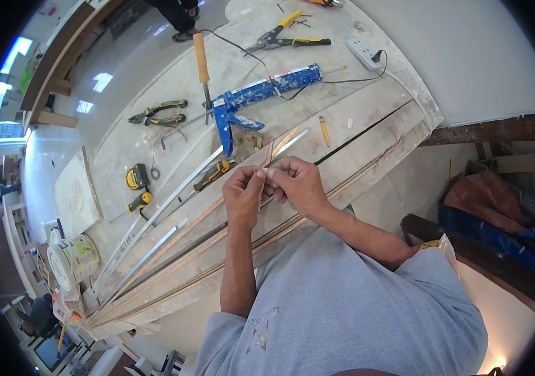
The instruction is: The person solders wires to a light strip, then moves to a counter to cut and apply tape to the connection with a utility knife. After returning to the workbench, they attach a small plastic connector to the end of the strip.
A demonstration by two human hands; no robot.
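My left hand (243,195) and my right hand (300,187) meet above the workbench, with the fingertips of both pinched together. Between them is the end of a thin orange-yellow LED strip (209,210), with fine red wires (270,152) rising from the fingertips. The exact spot where the fingers grip is mostly hidden. Pale metal channels (173,197) run lengthwise on the bench beside the strip. Just left of my left hand lies a yellow-and-black handled tool (212,175).
On the bench (367,94) lie a blue caulking gun (267,86), pliers (159,114), tin snips (283,39), a tape measure (136,177), a screwdriver (139,202), a pencil (324,131) and a power strip (364,54). A bucket (76,260) stands at the left end. Another person's legs (178,15) show beyond.
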